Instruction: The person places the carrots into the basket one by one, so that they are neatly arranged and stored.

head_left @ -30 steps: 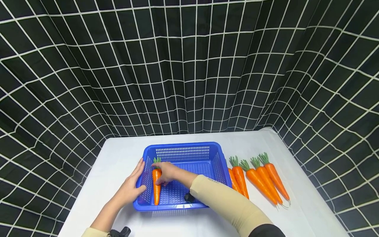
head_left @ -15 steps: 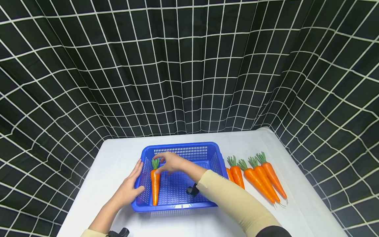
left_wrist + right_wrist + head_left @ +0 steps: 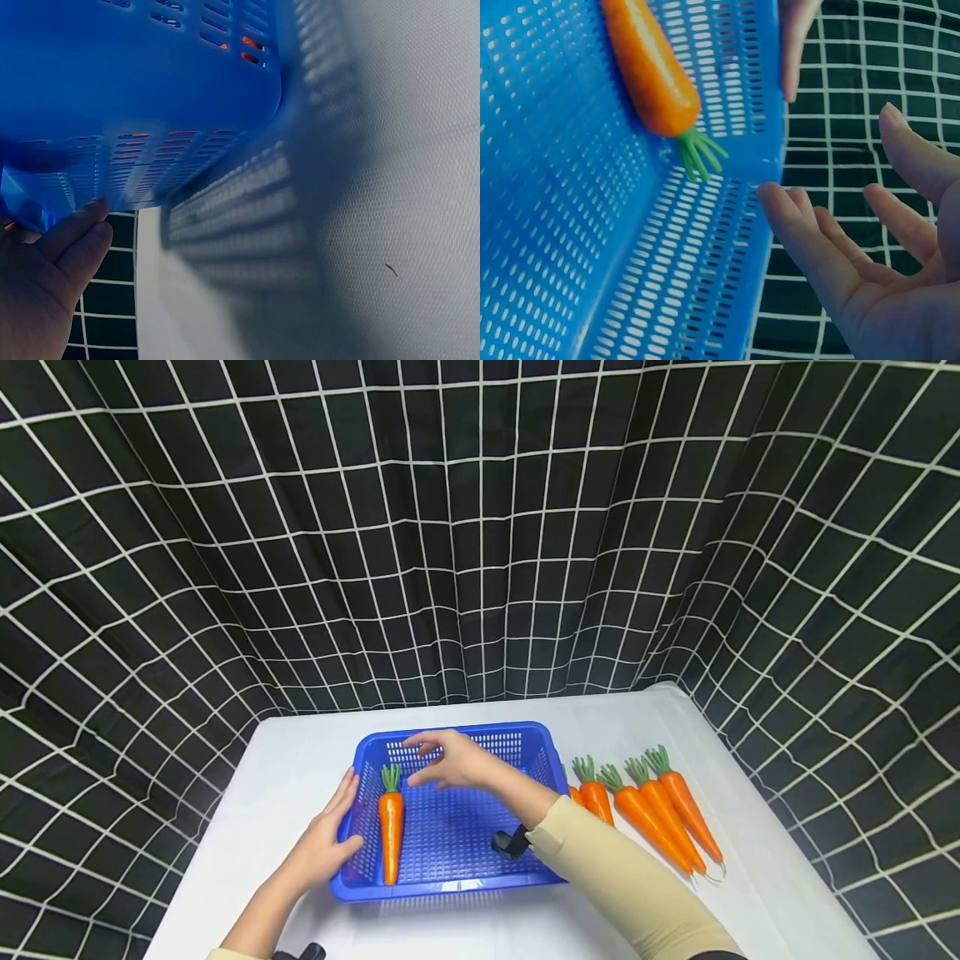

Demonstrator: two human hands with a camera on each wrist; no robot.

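Note:
A blue plastic basket with slotted walls stands on the table. One orange carrot with a green top lies inside it along the left wall, its top toward the far side. My left hand rests against the basket's left side with its fingers straight; the left wrist view shows those fingers on the outer wall. Above the basket, to the right of the carrot, my right hand hangs with thumb and fingers spread and holds nothing. In the right wrist view the carrot lies apart from that hand.
Several more carrots lie on the white-covered table right of the basket, tops toward the back. The nearest ones are partly hidden behind the basket and right forearm. A dark curtain with a white grid surrounds the table's back and sides.
My right hand has let go of the carrot in the basket and moved up and to the right, its fingers spreading. The left hand stays at the basket's left side.

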